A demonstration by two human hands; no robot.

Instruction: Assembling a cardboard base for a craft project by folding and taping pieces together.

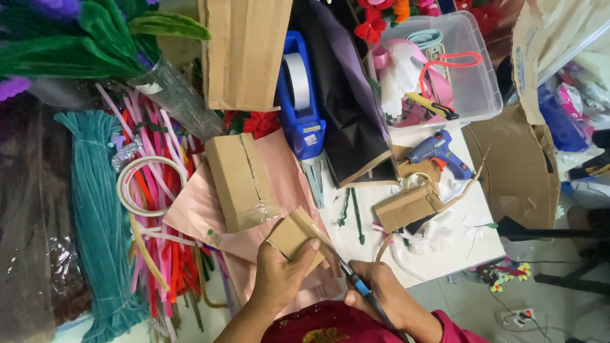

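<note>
**A:** Head view, lower centre. What does each hand do?

**B:** The left hand [283, 273] is clenched on a small cardboard piece [293, 234], thumb pressed on its near face. The right hand [384, 297] is clenched around a knife with a blue handle [363, 291]; the blade end meets the right edge of the cardboard piece, just past the left thumb.

**A:** Where does the cardboard piece lie?

**B:** Above both grips, tilted, over a sheet of pink paper [279, 174] that spreads under and beyond the left hand.

**A:** What lies beyond the left grip?

**B:** A cardboard block wrapped in clear tape [240, 183] rests on the pink paper, just past the held piece. Further left, a heap of coloured pipe cleaners [159, 254] and a teal bundle [95, 216].

**A:** And beyond the right grip?

**B:** On the white counter [445, 254], a second cardboard scrap [406, 206] lies near; a blue glue gun [438, 152] sits behind it. A blue tape dispenser [298, 101] stands further back, between the two grips. A clear plastic bin [483, 82] holding ribbons sits at the far right.
</note>
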